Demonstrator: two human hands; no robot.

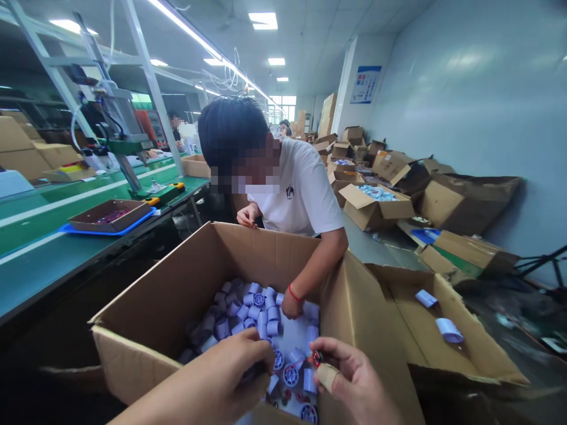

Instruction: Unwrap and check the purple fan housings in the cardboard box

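Observation:
Both of my hands are over a large cardboard box [133, 363] of lilac plastic cylinders [261, 327], some showing a spoked end. Between thumb and forefinger of my right hand [354, 381] is a small round red and dark part [317, 358]; a thin red wire runs from it toward the left. Tan tape wraps the right thumb. My left hand [239, 366] is closed with its fingers curled downward, and whatever they hold is hidden. Beneath my hands, small red parts [287, 396] lie among the cylinders.
Across the box a co-worker [301, 189] leans over, one hand [292, 304] down inside it. At left, a brown tray [110, 215] of red parts sits on the green workbench [26, 260]. An open carton [478, 348] with two lilac cylinders stands at right; more cartons line the wall.

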